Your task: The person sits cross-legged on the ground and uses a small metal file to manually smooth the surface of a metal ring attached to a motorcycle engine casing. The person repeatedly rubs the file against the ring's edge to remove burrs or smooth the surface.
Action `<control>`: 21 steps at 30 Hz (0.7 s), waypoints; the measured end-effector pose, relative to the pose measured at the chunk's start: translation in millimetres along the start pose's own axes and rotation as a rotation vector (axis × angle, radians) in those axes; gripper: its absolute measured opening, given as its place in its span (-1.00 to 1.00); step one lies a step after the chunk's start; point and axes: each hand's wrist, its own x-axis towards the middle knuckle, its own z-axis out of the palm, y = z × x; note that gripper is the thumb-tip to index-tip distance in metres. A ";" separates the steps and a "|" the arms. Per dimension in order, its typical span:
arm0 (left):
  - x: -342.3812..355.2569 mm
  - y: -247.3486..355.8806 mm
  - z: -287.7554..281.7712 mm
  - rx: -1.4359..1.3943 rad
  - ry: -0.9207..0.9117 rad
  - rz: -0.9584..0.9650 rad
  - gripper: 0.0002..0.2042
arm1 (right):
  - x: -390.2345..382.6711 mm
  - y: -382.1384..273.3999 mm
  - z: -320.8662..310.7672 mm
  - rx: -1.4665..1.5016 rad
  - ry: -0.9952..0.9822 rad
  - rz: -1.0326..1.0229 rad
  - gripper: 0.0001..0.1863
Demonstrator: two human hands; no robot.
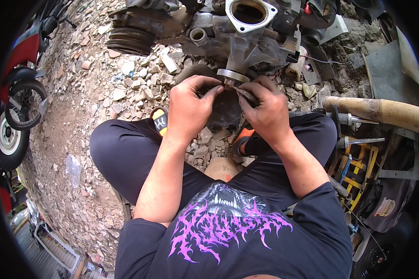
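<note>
In front of me is a greasy engine (253,53) with a round, pale metal flange (233,76) on its near side. A short brownish metal stub (229,85) sticks out below the flange. My left hand (189,104) comes to the stub from the left, thumb and forefinger closed in a pinch by it; anything between them is too small to make out. From the right, my right hand (266,108) reaches the same spot. Its fingers are closed on a dark, slim metal piece (248,96), whose kind is unclear, with its end close to the stub.
Broken stone and rubble (102,93) cover the ground. A grooved pulley (130,41) sits at the engine's left. On the right lie a bamboo pole (372,110), shock absorbers (358,142) and a yellow rack (361,172). A red motorcycle (21,60) stands at far left.
</note>
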 end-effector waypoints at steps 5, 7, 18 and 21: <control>1.3 -2.6 1.2 0.052 0.038 0.076 -0.86 | 2.6 5.7 10.0 -0.013 0.015 -0.028 -0.82; 1.1 -2.7 4.0 0.070 0.047 0.105 -0.86 | 2.3 2.6 11.8 -0.025 0.020 -0.029 -0.81; 4.0 -7.5 12.0 0.092 0.133 0.148 -0.86 | 3.0 -0.1 13.0 -0.079 0.024 -0.070 -0.76; 3.1 -5.3 12.5 0.098 0.146 0.161 -0.86 | 1.3 -1.9 9.4 -0.088 0.030 -0.040 -0.78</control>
